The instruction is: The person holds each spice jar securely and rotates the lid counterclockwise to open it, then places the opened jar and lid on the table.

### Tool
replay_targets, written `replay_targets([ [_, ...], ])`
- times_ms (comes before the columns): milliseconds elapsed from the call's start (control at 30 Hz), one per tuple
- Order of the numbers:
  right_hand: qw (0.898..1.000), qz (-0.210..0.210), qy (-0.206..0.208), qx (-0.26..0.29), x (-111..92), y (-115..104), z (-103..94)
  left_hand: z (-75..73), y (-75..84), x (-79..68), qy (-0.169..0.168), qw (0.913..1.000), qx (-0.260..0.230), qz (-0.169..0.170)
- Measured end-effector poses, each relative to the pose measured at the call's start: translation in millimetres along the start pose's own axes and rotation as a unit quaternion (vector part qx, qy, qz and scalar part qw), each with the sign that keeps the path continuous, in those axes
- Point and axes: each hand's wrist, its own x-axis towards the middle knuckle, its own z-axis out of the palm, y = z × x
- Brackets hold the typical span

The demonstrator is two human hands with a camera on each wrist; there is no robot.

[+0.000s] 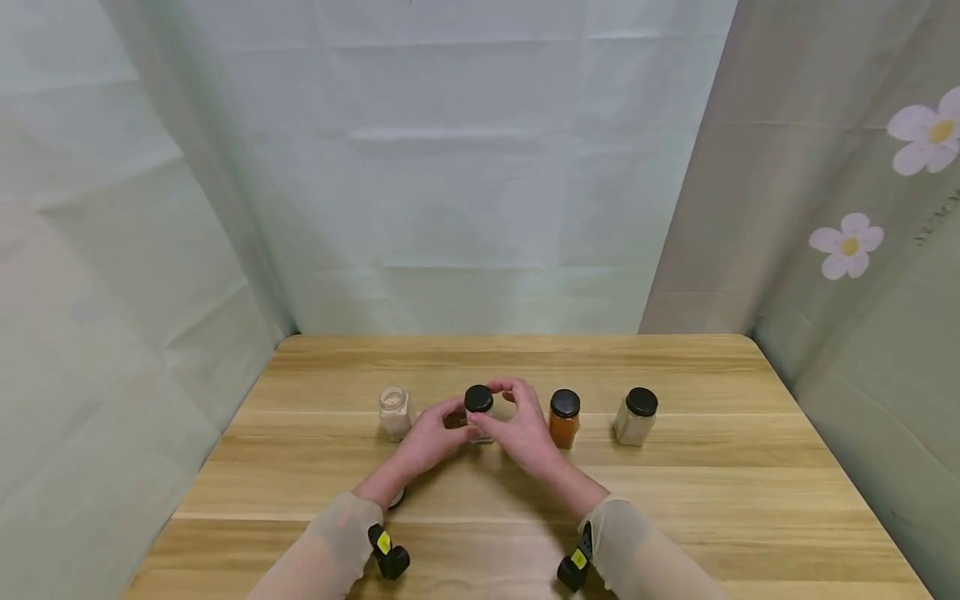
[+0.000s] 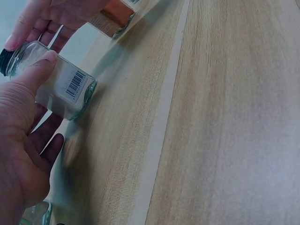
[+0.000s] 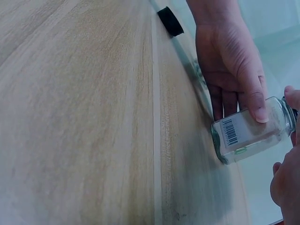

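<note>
A square glass jar [image 2: 70,91] with a black lid [image 1: 478,398] stands between both hands at the middle of the table. My left hand [image 1: 431,437] grips its body, thumb over one side by the barcode label and fingers on the other. Around the lid, the thumb and fingers of my right hand [image 1: 522,427] pinch from the right. A little pale content shows through the glass in the wrist views. Whether the jar's base touches the table I cannot tell.
Left of my left hand stands a lidless jar [image 1: 396,423] of pale powder. A loose black lid [image 3: 170,22] lies on the table near my left wrist. To the right are an orange-filled jar [image 1: 563,429] and a pale-filled jar [image 1: 633,425], both black-lidded. Curtains surround the wooden table [image 1: 712,517].
</note>
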Motion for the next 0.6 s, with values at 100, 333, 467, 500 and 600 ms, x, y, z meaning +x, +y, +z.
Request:
replay_targets([
  [100, 1.0, -0.002, -0.001, 0.006, 1.5, 0.0, 0.8, -0.4, 0.3, 0.7, -0.002, 1.0, -0.005, 0.0],
  [333, 1.0, -0.006, 0.003, 0.004, 2.9, 0.1, 1.5, 0.3, 0.8, 1.5, -0.006, 0.9999, -0.012, 0.002],
  [467, 1.0, -0.007, 0.0, 0.0, 1.9, -0.5, 1.0, 0.3, 1.3, 1.3, -0.005, 0.9999, -0.012, 0.0],
  [500, 1.0, -0.009, -0.002, -0.002, 1.6, -0.6, 0.9, 0.2, 1.6, 1.0, -0.005, 0.9999, -0.01, 0.0],
  [600, 1.0, -0.021, -0.007, -0.01, 1.1, -0.6, 0.9, 0.0, 2.1, 0.0, -0.003, 1.0, -0.005, 0.003],
])
